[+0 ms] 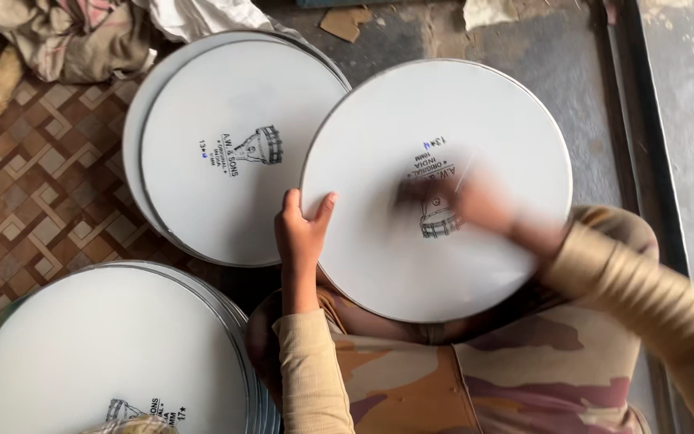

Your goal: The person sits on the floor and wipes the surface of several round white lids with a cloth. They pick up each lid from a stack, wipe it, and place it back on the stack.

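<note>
1. We are holding a white drumhead (435, 189) across our lap, its lower edge hidden by our knees.
2. Our left hand (300, 229) is pinching its rim, thumb on top.
3. Our right hand (475, 201) is blurring over the printed mark; we cannot tell its grip.

Dark printed labels (437, 193) centre three white discs (435, 120).
</note>
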